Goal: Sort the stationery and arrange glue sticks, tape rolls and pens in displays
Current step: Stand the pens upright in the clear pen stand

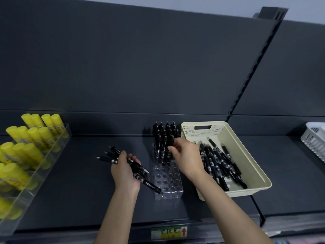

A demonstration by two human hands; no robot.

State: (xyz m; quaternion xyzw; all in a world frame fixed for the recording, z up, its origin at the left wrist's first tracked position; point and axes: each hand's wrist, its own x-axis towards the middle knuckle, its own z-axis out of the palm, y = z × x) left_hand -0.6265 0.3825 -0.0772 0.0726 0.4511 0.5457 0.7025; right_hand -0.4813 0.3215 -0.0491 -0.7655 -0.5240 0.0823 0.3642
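On the dark grey metal shelf (pixel 84 182), a clear acrylic pen holder with rows of round holes (pixel 167 180) stands near the middle, running from the front edge towards the back. Its rear rows are filled with upright black pens (pixel 163 132); the holes nearer the front edge are bare.

The left hand (pixel 125 175), just left of the holder, has its fingers curled round a bundle of black pens (pixel 114 154) that fans out past both sides of the palm. The right hand (pixel 186 156) reaches over the holder, its curled fingertips pinching one of the upright black pens at the front of the standing group.

Just right of the holder sits a cream perforated plastic basket (pixel 191 132) with a heap of loose black pens (pixel 219 164) lying in it.

At the shelf's left end, yellow glue sticks (pixel 33 136) stand tilted in a clear acrylic tiered display (pixel 35 175). A white slotted basket (pixel 314 140) is at the far right edge.
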